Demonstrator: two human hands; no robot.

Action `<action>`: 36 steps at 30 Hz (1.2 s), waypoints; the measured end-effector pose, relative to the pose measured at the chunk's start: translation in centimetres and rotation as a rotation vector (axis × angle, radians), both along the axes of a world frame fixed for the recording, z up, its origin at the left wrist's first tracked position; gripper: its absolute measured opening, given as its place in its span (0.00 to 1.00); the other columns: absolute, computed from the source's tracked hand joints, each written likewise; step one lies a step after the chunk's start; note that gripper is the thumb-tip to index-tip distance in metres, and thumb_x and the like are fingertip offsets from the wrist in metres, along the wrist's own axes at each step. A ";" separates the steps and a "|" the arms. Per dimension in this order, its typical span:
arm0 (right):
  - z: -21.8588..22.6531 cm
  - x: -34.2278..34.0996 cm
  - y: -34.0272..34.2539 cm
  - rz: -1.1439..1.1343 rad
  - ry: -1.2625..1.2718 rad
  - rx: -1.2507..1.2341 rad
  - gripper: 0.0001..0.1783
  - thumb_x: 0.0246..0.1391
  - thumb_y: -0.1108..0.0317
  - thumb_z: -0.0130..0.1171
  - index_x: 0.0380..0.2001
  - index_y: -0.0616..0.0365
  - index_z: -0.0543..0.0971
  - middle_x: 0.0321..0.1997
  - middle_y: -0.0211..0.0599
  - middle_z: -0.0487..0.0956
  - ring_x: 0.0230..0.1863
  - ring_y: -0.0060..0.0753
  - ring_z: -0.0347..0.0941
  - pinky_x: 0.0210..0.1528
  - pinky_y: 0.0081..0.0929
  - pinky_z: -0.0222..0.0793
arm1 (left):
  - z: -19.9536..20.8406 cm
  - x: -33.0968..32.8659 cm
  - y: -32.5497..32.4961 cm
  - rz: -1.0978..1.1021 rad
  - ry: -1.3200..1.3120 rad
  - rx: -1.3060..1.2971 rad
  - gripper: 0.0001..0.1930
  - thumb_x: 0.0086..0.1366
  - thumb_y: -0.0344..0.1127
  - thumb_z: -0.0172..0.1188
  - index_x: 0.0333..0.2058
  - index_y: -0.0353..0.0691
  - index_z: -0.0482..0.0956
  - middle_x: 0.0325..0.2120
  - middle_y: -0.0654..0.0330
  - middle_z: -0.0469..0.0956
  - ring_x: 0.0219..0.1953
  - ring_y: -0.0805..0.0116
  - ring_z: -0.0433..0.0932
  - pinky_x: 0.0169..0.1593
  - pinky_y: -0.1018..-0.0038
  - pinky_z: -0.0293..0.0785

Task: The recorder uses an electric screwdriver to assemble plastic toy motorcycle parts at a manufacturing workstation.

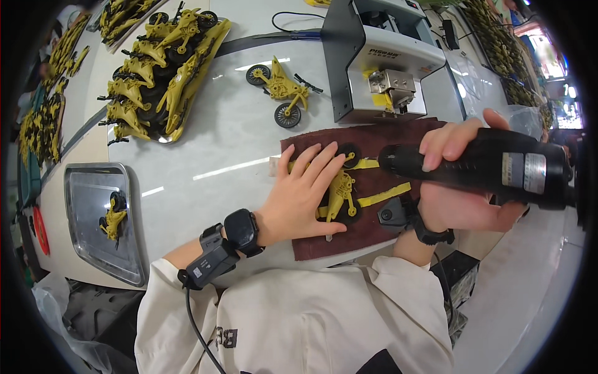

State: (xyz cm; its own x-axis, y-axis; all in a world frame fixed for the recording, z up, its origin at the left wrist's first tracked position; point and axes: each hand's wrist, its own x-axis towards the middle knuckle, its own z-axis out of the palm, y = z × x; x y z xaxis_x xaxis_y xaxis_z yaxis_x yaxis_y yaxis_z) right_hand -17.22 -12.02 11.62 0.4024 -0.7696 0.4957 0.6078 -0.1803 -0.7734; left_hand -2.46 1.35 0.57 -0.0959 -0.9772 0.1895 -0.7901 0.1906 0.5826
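Head view: a yellow model motorbike (340,196) lies on a brown cloth (374,238) spread over the pale worktop (205,193). Its body is plain yellow, and a black wheel (350,154) shows beyond the fingertips; much of the rest is hidden. Two yellow strips, a lower one (385,194) and an upper one (369,163), lie on the cloth to its right.

The left hand (305,193) rests over the bike, its grip loose: fingers spread and flat, the thumb out along the near side. The right hand's (462,209) grip is wrapped firmly around a thick black cylindrical tool (483,168), whose nose points left at the upper strip; whether they touch cannot be told.

Two labels, one silvery (535,173) and one greyish (514,169), sit on the tool's body, their print too small to make out. Dark lettering marks the front of the grey machine (380,62) past the cloth, and more bold dark lettering (226,338) shows on the cream garment (299,311), partly lost in a fold.
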 end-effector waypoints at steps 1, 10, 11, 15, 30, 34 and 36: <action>-0.2 0.1 0.0 0.005 0.011 0.016 0.49 0.46 0.30 0.40 0.55 0.67 0.64 0.25 0.42 0.70 0.19 0.36 0.66 0.28 0.36 0.61 | -0.1 0.0 0.2 0.007 -0.010 0.001 0.52 0.42 0.64 0.64 0.61 0.37 0.57 0.61 0.50 0.56 0.62 0.50 0.54 0.63 0.50 0.40; -1.6 1.8 -0.7 0.035 0.026 0.034 0.52 0.43 0.26 0.41 0.53 0.68 0.63 0.25 0.43 0.71 0.19 0.35 0.66 0.26 0.33 0.62 | -0.4 0.2 0.2 -0.027 -0.036 -0.001 0.48 0.49 0.59 0.58 0.62 0.35 0.54 0.64 0.46 0.51 0.65 0.46 0.49 0.64 0.48 0.37; -1.7 1.9 -0.8 0.031 0.030 0.033 0.52 0.43 0.26 0.42 0.53 0.68 0.63 0.25 0.43 0.71 0.19 0.35 0.66 0.26 0.32 0.62 | -0.4 0.2 0.2 -0.026 -0.034 0.000 0.48 0.49 0.59 0.58 0.62 0.35 0.54 0.64 0.46 0.51 0.65 0.46 0.49 0.64 0.48 0.37; -1.9 2.3 -0.8 0.055 0.049 0.064 0.53 0.43 0.25 0.43 0.53 0.68 0.63 0.26 0.43 0.71 0.20 0.35 0.67 0.26 0.32 0.63 | -0.2 0.6 0.1 -0.052 -0.014 0.013 0.48 0.49 0.59 0.59 0.62 0.33 0.53 0.64 0.46 0.51 0.66 0.48 0.48 0.64 0.48 0.35; -3.4 3.9 0.0 -0.127 0.269 -0.067 0.37 0.48 0.59 0.60 0.54 0.61 0.53 0.23 0.38 0.70 0.23 0.37 0.73 0.40 0.42 0.75 | -0.2 0.8 0.4 -0.030 0.090 0.002 0.51 0.47 0.56 0.63 0.62 0.30 0.52 0.63 0.44 0.51 0.65 0.46 0.50 0.62 0.48 0.44; -3.8 3.7 -0.4 -0.087 0.254 -0.072 0.34 0.49 0.58 0.60 0.52 0.59 0.55 0.22 0.37 0.70 0.19 0.32 0.70 0.31 0.34 0.73 | -0.2 0.7 0.4 -0.030 0.109 0.026 0.50 0.49 0.57 0.61 0.62 0.31 0.51 0.64 0.43 0.50 0.66 0.46 0.49 0.63 0.48 0.42; -3.6 3.7 -0.7 -0.042 0.236 -0.057 0.30 0.49 0.58 0.60 0.49 0.58 0.57 0.22 0.36 0.70 0.19 0.30 0.68 0.27 0.31 0.69 | -0.3 1.2 0.2 -0.042 0.104 0.022 0.50 0.49 0.57 0.61 0.62 0.31 0.51 0.64 0.43 0.50 0.66 0.46 0.48 0.64 0.48 0.41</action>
